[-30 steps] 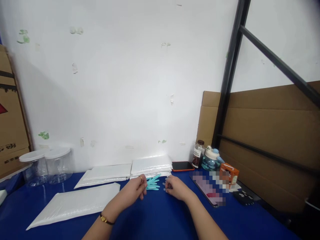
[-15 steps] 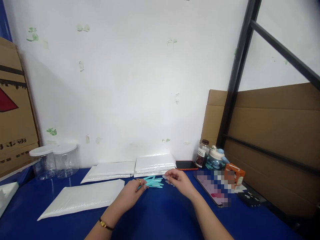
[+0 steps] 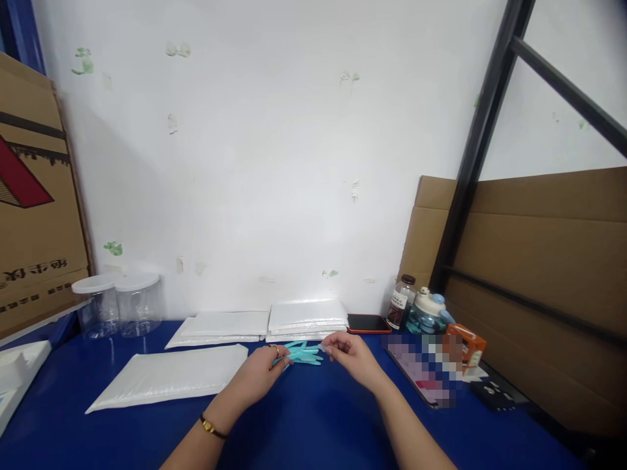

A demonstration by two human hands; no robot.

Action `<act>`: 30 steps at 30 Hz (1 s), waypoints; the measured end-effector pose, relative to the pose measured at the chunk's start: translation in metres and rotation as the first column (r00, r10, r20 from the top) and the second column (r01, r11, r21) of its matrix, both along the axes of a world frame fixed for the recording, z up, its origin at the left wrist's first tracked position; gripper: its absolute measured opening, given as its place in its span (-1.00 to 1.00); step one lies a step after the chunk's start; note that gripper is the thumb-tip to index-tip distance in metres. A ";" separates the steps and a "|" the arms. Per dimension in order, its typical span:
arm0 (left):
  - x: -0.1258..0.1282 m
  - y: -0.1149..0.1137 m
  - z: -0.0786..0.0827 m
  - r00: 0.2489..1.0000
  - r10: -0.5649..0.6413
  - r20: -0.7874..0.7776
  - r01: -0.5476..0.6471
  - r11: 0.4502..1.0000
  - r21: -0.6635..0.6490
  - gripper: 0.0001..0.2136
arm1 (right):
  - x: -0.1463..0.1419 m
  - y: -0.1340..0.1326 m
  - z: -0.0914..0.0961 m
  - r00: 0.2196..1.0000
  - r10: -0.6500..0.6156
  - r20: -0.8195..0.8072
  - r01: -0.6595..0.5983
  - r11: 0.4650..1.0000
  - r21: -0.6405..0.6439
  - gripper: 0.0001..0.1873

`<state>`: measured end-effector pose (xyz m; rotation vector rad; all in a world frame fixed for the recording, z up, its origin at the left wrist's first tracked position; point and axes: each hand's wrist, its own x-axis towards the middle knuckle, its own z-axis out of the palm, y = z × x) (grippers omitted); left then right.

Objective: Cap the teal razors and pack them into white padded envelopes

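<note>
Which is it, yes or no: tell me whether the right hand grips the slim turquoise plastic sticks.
No: the left hand grips the sticks, while the right hand pinches a small translucent piece.

Near side: bare blue tabletop [image 3: 304, 424] opens between the forearms.
Left: a flat white packet [image 3: 169, 377] lies low beside the left hand [image 3: 262, 373].
Back: a packet stack [image 3: 308, 314] bars the way beyond the teal sticks [image 3: 302, 353].
Right: a tabletop strip separates the right hand [image 3: 351, 356] from a pixelated slab [image 3: 414, 372].
Above: open air.
</note>
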<state>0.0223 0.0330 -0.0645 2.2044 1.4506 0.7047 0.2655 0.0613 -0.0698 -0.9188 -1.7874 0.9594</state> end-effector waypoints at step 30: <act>0.012 0.011 -0.021 0.944 0.150 -0.295 -0.125 0.987 0.103 -0.85 | 0.060 0.022 -0.020 0.710 -0.204 0.674 0.166 0.979 0.121 -0.86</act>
